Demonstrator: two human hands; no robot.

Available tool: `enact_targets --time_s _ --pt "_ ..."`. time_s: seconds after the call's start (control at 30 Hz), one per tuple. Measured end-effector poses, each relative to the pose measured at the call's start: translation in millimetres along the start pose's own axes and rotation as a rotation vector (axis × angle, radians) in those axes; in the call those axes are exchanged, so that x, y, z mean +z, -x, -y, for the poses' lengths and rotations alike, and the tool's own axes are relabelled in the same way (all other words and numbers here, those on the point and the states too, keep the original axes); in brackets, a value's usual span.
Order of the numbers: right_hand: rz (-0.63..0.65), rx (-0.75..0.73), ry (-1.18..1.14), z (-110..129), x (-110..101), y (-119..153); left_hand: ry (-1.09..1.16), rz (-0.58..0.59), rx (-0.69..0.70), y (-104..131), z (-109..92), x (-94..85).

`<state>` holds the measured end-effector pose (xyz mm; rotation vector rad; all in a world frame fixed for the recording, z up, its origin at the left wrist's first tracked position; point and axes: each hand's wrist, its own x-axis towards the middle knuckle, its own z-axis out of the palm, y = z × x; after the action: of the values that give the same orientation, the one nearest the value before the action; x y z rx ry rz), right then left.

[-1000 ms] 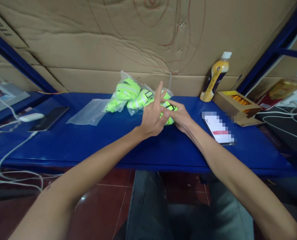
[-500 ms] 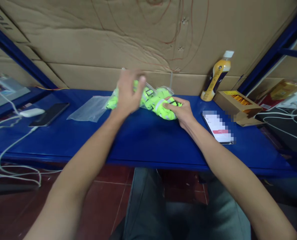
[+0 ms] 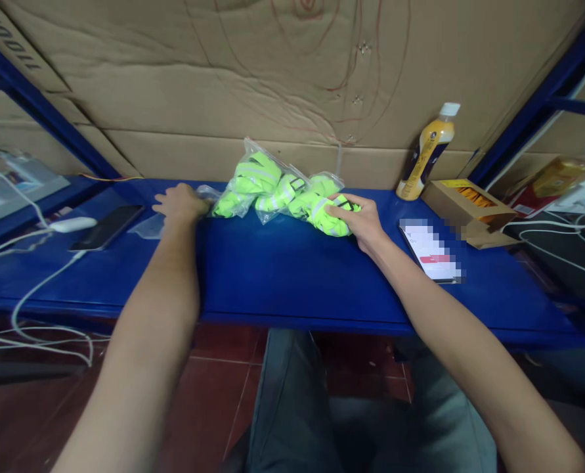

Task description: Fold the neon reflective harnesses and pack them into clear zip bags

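My right hand (image 3: 364, 222) is closed round a folded neon-yellow strap bundle (image 3: 327, 215) with silver bands and a black buckle. Left of it, several more neon bundles in clear plastic bags (image 3: 257, 176) lie against the cardboard at the back of the blue table (image 3: 272, 276). My left hand (image 3: 180, 202) is over a flat clear plastic bag (image 3: 148, 226), fingers apart and pointing left; it covers most of that bag.
At the right stand a yellow drink bottle (image 3: 429, 151) and an open cardboard box (image 3: 469, 209), with a lit phone (image 3: 430, 253) in front. On the left lie a dark phone (image 3: 108, 228), a white device (image 3: 73, 225) and white cables (image 3: 41, 289).
My left hand has moved left, from above the bagged neon bundles to the flat clear bag. My right hand has stayed on its bundle. The view has shifted slightly.
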<state>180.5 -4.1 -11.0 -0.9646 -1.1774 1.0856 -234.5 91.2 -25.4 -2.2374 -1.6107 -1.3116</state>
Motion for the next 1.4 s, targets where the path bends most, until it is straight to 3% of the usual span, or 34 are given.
enact_targets --time_s 0.1,0.17,0.23,0.3,0.4,0.53,0.7,0.87,1.07,1.2,1.3,1.4 --pt "-0.025 -0.004 0.006 0 -2 -2 -0.074 -0.258 -0.162 -2 -7 -11.3" --pt "-0.037 0.000 0.004 2 -4 -5 -0.057 -0.298 -0.183 -9 -27 -21.0" --pt "-0.024 0.014 -0.032 5 -7 -8 -0.044 -0.299 -0.109 -19 -60 -25.7" --pt "0.013 0.012 -0.098 11 -12 -11 -0.014 -0.188 0.062 -26 -102 -21.7" --pt "0.069 -0.036 -0.152 22 -25 -16 0.080 0.014 0.208 -24 -162 -2.5" --pt "0.109 -0.059 -0.107 35 -43 -20 0.155 0.225 0.389 -7 -207 24.0" --pt "0.192 -0.073 -0.116 36 -44 -15 0.193 0.306 0.494 7 -224 34.3" --pt "0.178 -0.015 -0.078 35 -36 -10 0.235 0.400 0.527 18 -240 37.4" --pt "0.253 -0.018 0.082 27 -35 -8 0.227 0.292 0.319 29 -243 56.4" --pt "0.318 -0.133 0.322 15 -38 -14 0.074 0.229 0.245 33 -242 71.2" --pt "0.352 -0.270 0.509 9 -39 -18 -0.039 0.204 0.177 35 -249 71.6" --pt "0.371 -0.388 0.599 12 -35 -16 0.038 0.265 0.070 34 -260 62.2"
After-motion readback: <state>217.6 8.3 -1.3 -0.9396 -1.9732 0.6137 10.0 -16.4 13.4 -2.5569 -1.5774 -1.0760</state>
